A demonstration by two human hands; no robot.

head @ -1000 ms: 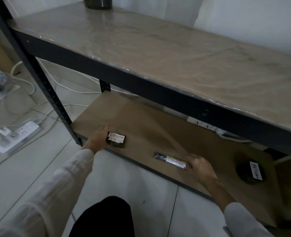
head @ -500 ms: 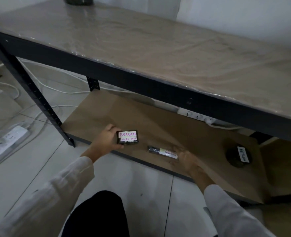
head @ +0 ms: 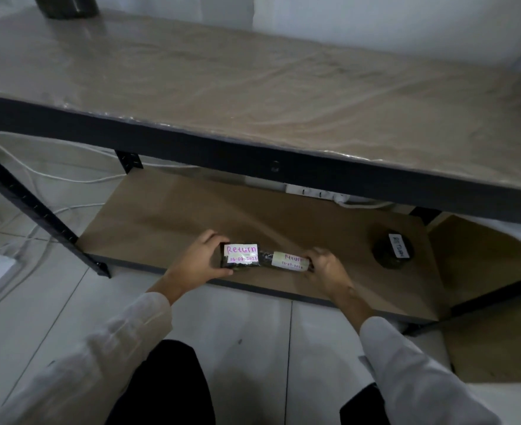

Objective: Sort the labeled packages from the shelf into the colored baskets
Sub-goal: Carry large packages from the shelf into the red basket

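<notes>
We are gripping the small dark package by its left end in our left hand and holding the slim package by its right end in our right hand. Both packages are sitting end to end near the front edge of the lower shelf. They are looking light and fairly stiff, the wrapping perhaps slippery, so we are favouring holds across the short sides, with both arms reaching forward and down.

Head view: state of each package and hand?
left hand: grips small package.
small package: Return label up, abutting long package.
long package: label up, held at its right end.
right hand: grips long package.
round package: lying untouched on lower shelf, label up.
</notes>
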